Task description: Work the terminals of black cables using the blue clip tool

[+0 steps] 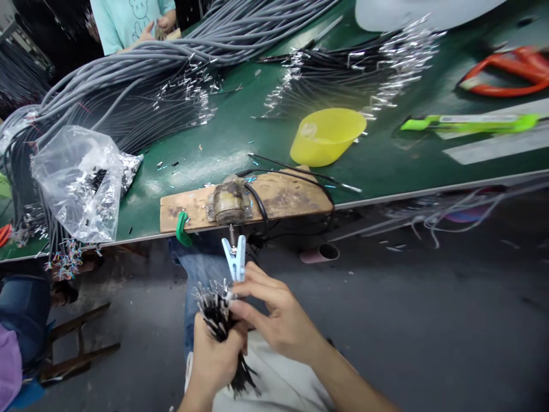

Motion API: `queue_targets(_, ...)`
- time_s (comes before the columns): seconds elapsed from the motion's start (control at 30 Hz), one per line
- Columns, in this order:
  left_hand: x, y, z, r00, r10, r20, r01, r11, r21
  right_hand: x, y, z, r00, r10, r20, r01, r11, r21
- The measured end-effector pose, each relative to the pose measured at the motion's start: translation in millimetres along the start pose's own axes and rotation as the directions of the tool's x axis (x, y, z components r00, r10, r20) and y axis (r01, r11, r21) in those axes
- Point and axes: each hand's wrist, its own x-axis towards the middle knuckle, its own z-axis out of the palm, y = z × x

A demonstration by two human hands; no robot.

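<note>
A bundle of short black wires (218,320) with bare silvery ends is gripped in my left hand (214,360), ends pointing up and away from me. The thumb and forefinger of my right hand (278,315) pinch at the wire ends on the bundle's right side; the exact strand is partly hidden by the fingertips. Just beyond those fingers, a light blue clothes peg (235,260) hangs on the shaft of a small motor (229,201). The motor is fixed to a wooden board (287,197) at the table's front edge, with a green clamp (183,230) beside it.
On the green table (206,157) lie grey cables (171,54), a clear plastic bag (79,183), a yellow cup (328,137), black wires (343,63), a lime cutter (472,123) and an orange-handled tool (506,71). A co-worker (132,26) is across the table. A stool (79,343) stands at left.
</note>
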Motion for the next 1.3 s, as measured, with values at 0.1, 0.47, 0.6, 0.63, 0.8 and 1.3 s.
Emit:
queue_targets(0.1,1,-4,-0.6,1.000,0.007,-0.013,-0.008,0.998,-0.064,-3,1,7,0.993,0.004,-0.119,-0.009,0.999,-0.041)
queue_targets(0.47,9,0,-1.5,0.997,-0.065,0.028,0.070,0.974,-0.216,-21,22,28,0.925,0.381,0.003,-0.333,0.806,0.489)
queue_targets(0.6,15,-4,-2.2,0.996,-0.080,0.043,0.086,0.987,-0.136,-18,22,20,0.923,0.384,-0.029,-0.315,0.795,0.518)
queue_targets(0.63,15,-4,-2.0,0.994,-0.088,0.060,0.095,0.987,-0.133,-17,21,17,0.942,0.332,-0.053,-0.267,0.836,0.480)
queue_targets(0.8,11,2,0.4,0.990,-0.096,0.101,0.112,0.980,-0.164,-12,13,16,0.963,0.245,-0.114,-0.187,0.910,0.371)
queue_targets(1.3,27,20,-5.0,0.981,0.035,0.191,-0.031,0.999,-0.019,1,25,2,0.773,0.448,0.449,-0.610,0.333,0.719)
